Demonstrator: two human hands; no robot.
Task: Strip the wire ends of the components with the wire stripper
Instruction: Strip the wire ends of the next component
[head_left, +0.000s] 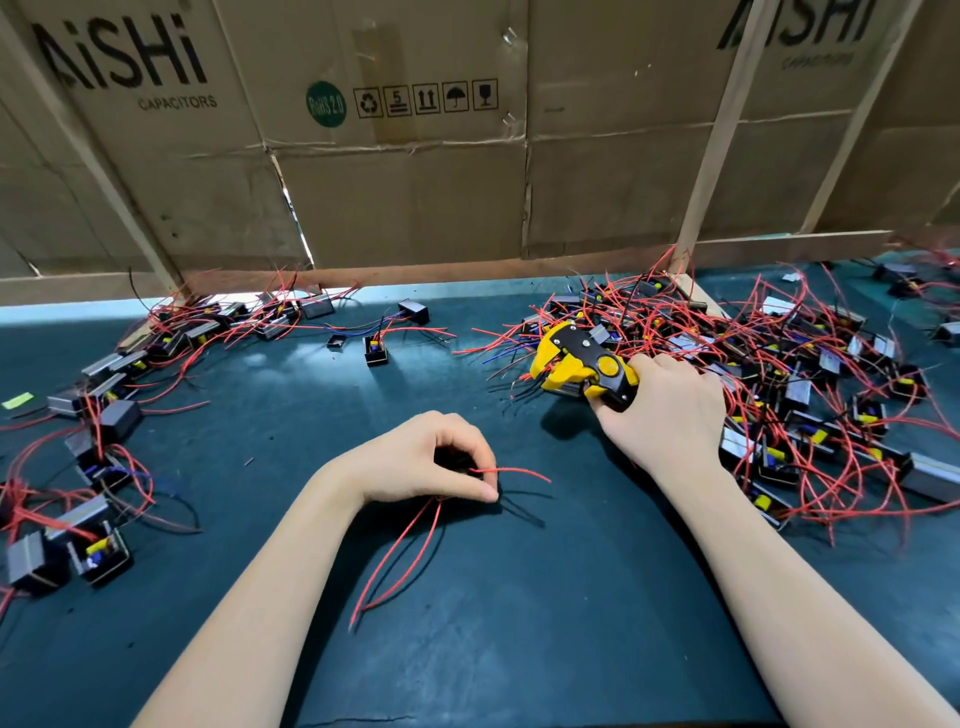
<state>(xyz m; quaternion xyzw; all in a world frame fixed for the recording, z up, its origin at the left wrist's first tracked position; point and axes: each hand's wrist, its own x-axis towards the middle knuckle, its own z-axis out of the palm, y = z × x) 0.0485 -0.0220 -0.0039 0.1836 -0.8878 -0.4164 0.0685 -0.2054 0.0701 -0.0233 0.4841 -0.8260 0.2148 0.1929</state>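
I am pinching a component (457, 460) in my left hand (431, 462), fingers curled round its small dark body near the middle of the table (519, 597). One red wire (511, 472) is pointing out toward three o'clock, and two more are trailing down toward seven o'clock. My right hand (670, 410) is gripping the handles of the yellow and black wire stripper (582, 366), sitting at one o'clock from the left, its head aimed at nine o'clock; I cannot tell whether the jaws are parted.

The component is looking light, hiding almost wholly inside my fingers. Its wires are thin and limp, so I am judging they will bend away from the jaws unless I take hold close to the tip. The insulation seems soft, and the strands beneath probably delicate. Heaps of wired components are lying at nine o'clock (104, 415) and three o'clock (805, 395).
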